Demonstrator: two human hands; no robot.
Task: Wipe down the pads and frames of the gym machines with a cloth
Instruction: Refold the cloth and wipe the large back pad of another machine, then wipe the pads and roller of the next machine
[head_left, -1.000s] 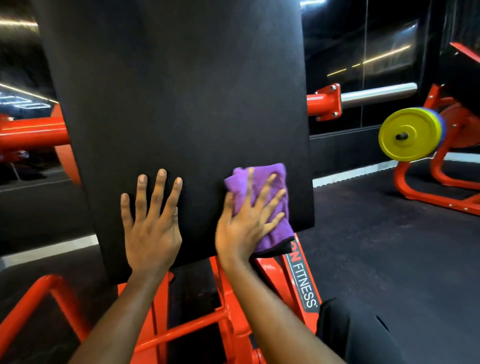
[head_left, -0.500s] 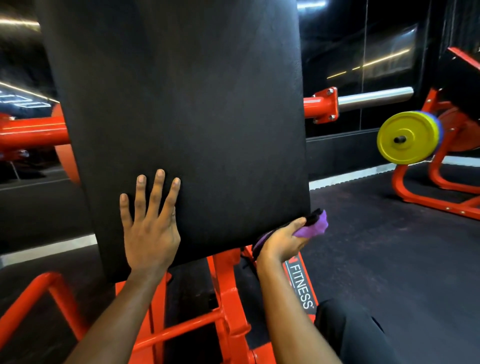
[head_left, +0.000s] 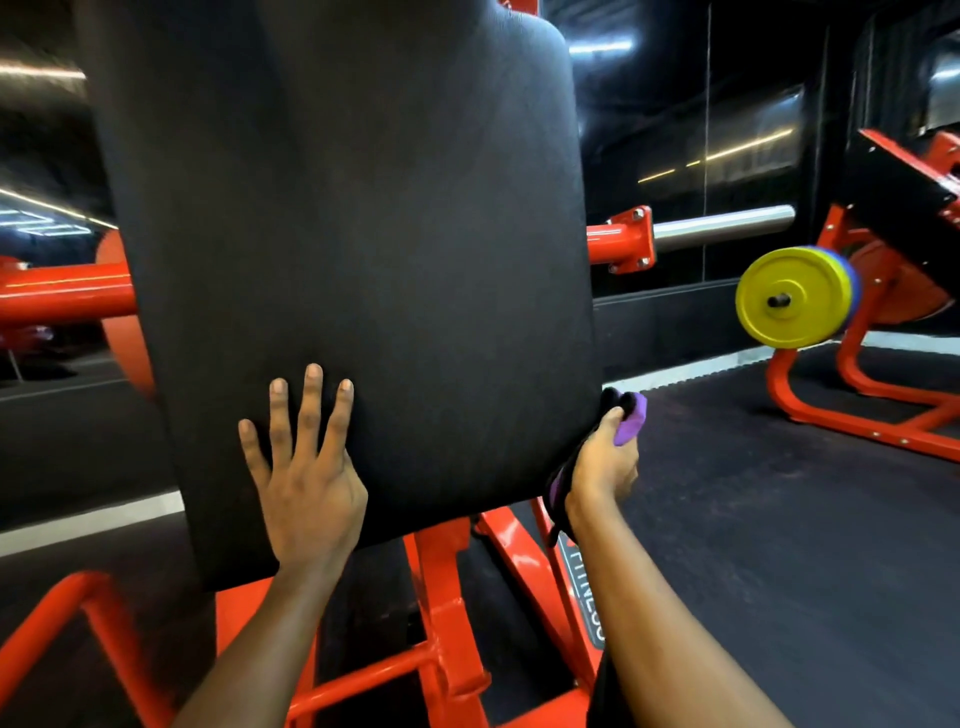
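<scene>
Left hand (head_left: 304, 483) flat, fingers straight, pressing lower face of black pad (head_left: 353, 270). Right hand (head_left: 605, 465) clenched round purple cloth (head_left: 629, 423) at pad's lower right edge, apparently touching it. Orange frame (head_left: 441, 587) below.

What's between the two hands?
Just bare black pad, head view: left hand lies flat on it, right hand grips the cloth at its edge.
</scene>
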